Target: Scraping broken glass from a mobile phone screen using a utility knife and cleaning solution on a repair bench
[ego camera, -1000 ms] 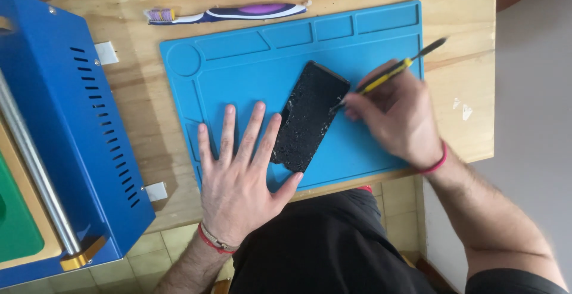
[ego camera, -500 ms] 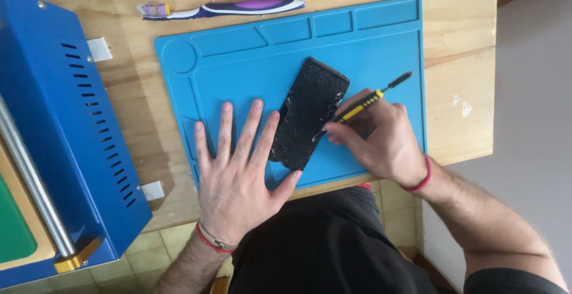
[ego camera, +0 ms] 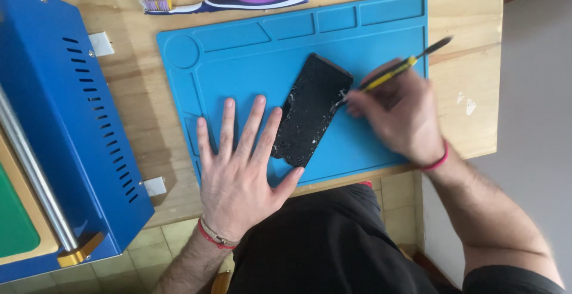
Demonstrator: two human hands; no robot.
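Scraping goes best with the blade low and strokes short: the right hand (ego camera: 399, 115) has its grip closed round a yellow-and-black scraper (ego camera: 393, 73), tip at the cracked black phone's (ego camera: 310, 110) edge. The left hand (ego camera: 241, 163) lies flat and open, fingers touching the phone, which lies tilted on a blue mat (ego camera: 250, 61) on a wooden table (ego camera: 465, 8). A blue machine (ego camera: 59, 121) stands left, above a tiled floor.
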